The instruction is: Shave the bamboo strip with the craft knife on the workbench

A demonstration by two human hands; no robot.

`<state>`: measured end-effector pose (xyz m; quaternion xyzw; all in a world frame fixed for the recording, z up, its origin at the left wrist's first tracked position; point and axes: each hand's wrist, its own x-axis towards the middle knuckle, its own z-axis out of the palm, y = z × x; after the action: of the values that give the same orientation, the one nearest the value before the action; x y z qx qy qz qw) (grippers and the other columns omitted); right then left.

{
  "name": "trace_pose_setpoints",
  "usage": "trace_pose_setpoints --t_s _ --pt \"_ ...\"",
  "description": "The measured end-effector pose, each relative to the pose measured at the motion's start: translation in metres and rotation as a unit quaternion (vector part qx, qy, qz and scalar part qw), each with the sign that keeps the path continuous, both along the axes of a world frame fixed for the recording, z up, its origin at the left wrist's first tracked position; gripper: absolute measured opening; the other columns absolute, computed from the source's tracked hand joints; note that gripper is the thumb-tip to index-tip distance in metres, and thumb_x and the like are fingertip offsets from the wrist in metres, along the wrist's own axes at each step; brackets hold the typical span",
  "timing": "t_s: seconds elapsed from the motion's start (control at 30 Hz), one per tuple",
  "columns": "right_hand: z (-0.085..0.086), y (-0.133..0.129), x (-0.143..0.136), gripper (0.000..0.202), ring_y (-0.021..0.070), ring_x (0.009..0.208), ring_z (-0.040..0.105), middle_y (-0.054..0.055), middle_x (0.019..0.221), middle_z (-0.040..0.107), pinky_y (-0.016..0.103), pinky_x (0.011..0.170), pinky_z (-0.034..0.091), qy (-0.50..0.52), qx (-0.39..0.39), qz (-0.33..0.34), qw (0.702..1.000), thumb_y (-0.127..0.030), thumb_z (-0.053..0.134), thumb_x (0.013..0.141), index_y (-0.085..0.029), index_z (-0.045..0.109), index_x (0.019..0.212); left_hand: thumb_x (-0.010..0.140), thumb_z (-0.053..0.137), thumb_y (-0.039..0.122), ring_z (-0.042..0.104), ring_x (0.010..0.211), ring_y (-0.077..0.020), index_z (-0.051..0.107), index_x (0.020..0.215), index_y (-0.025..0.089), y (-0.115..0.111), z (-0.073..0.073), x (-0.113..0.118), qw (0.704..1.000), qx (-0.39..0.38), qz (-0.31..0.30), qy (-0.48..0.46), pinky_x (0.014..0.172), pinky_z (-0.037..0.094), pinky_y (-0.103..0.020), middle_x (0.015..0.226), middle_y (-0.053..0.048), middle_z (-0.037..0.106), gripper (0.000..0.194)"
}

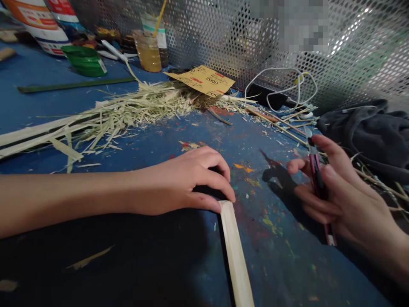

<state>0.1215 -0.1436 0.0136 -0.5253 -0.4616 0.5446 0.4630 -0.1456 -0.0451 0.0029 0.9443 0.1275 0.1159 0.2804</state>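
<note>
A pale flat strip of bamboo or wood (235, 256) runs from the bottom edge up to my left hand (198, 181). The thumb and a fingertip of that hand pinch its far end. On the right, my right hand (338, 196) is raised above the table, its fingers wrapped round a dark pink utility knife (316, 172) whose blade points up and away. The knife and the strip are apart. Pale shavings (153, 104) are heaped beyond my left hand.
Yellow 2000-grit sandpaper (204, 81) lies on the shavings. Behind are a green container (83, 60), a jar of amber liquid (148, 51) and paint tubs (38, 25). A perforated metal panel (217, 38) borders the blue table (204, 132). Dark cloth (370, 136) lies right, near a white cable (299, 87).
</note>
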Motion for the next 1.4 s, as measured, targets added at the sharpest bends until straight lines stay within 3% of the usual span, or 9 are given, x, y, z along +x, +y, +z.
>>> trace_pose_setpoints --t_s 0.07,0.13,0.23,0.4,0.57,0.8,1.03,1.17,1.4 --pt "0.002 0.0 0.004 0.033 0.0012 0.038 0.021 -0.002 0.099 0.051 0.016 0.032 0.024 -0.014 0.012 0.037 0.999 -0.045 0.036 0.097 -0.049 0.029 0.128 0.086 0.06 0.041 0.045 0.109 -0.0174 0.067 0.102 0.034 0.0 -0.001 0.0 1.0 -0.006 0.005 -0.01 0.099 0.028 -0.029 0.109 0.0 0.056 0.019" --pt "0.002 -0.003 0.009 0.024 0.0013 0.038 0.023 -0.003 0.092 0.052 0.016 0.033 0.026 -0.033 0.025 0.074 0.996 -0.044 0.035 0.097 -0.042 0.038 0.12 0.086 0.06 0.042 0.045 0.11 -0.0172 0.067 0.102 0.035 0.0 -0.001 -0.001 1.0 -0.01 0.008 -0.009 0.099 0.028 -0.029 0.11 0.0 0.056 0.019" --pt "0.001 -0.012 0.016 0.013 0.0006 0.041 0.036 -0.003 0.084 0.054 0.013 0.036 0.03 -0.099 0.002 0.144 0.985 -0.038 0.042 0.097 -0.032 0.05 0.105 0.086 0.058 0.043 0.044 0.111 -0.0172 0.066 0.103 0.036 0.001 0.0 -0.001 1.0 -0.01 0.003 0.011 0.1 0.027 -0.029 0.111 0.001 0.055 0.02" --pt "-0.004 -0.034 0.018 0.026 0.0098 0.061 0.063 0.001 0.091 0.066 0.018 0.051 0.052 -0.31 -0.007 0.273 0.911 -0.032 0.053 0.092 -0.035 0.058 0.118 0.085 0.058 0.046 0.044 0.112 -0.0178 0.067 0.102 0.036 0.002 0.001 -0.001 1.0 -0.008 -0.003 0.011 0.1 0.028 -0.03 0.112 0.0 0.055 0.022" --pt "-0.005 -0.037 0.004 0.036 0.0177 0.094 0.066 0.0 0.11 0.067 0.028 0.077 0.057 -0.473 0.137 0.233 0.838 -0.031 0.051 0.092 -0.04 0.055 0.126 0.085 0.059 0.045 0.045 0.11 -0.0171 0.067 0.1 0.036 0.0 -0.001 0.0 1.0 -0.005 0.008 0.0 0.098 0.029 -0.029 0.111 0.001 0.055 0.02" --pt "-0.004 -0.029 -0.013 0.036 0.0086 0.071 0.065 -0.001 0.087 0.066 0.016 0.057 0.05 -0.471 0.253 0.248 0.808 -0.02 0.038 0.096 -0.032 0.052 0.127 0.085 0.059 0.045 0.044 0.111 -0.0172 0.067 0.101 0.036 0.0 0.001 -0.001 1.0 0.002 0.002 0.012 0.098 0.031 -0.029 0.112 0.0 0.054 0.02" --pt "-0.015 -0.037 -0.004 0.038 0.0081 0.053 0.058 0.0 0.079 0.061 0.019 0.042 0.042 -0.607 0.339 0.227 0.682 -0.024 0.028 0.099 -0.029 0.049 0.13 0.086 0.059 0.042 0.045 0.11 -0.0178 0.067 0.102 0.035 0.001 0.002 -0.001 1.0 0.01 -0.004 0.011 0.098 0.032 -0.031 0.112 -0.001 0.054 0.019" --pt "-0.018 -0.04 -0.003 0.04 0.0099 0.051 0.056 0.001 0.077 0.06 0.022 0.043 0.04 -0.633 0.323 0.238 0.662 -0.028 0.029 0.098 -0.029 0.048 0.133 0.086 0.059 0.043 0.045 0.11 -0.0188 0.068 0.101 0.035 0.0 0.003 -0.001 1.0 0.006 -0.007 0.009 0.097 0.033 -0.032 0.112 -0.002 0.055 0.02" --pt "-0.017 -0.036 0.001 0.041 0.0116 0.054 0.054 0.002 0.079 0.06 0.024 0.047 0.039 -0.616 0.335 0.275 0.658 -0.028 0.029 0.099 -0.03 0.044 0.137 0.084 0.061 0.043 0.046 0.109 -0.0194 0.068 0.1 0.035 -0.001 0.003 0.0 1.0 0.015 -0.005 0.013 0.096 0.034 -0.032 0.113 -0.002 0.055 0.019"
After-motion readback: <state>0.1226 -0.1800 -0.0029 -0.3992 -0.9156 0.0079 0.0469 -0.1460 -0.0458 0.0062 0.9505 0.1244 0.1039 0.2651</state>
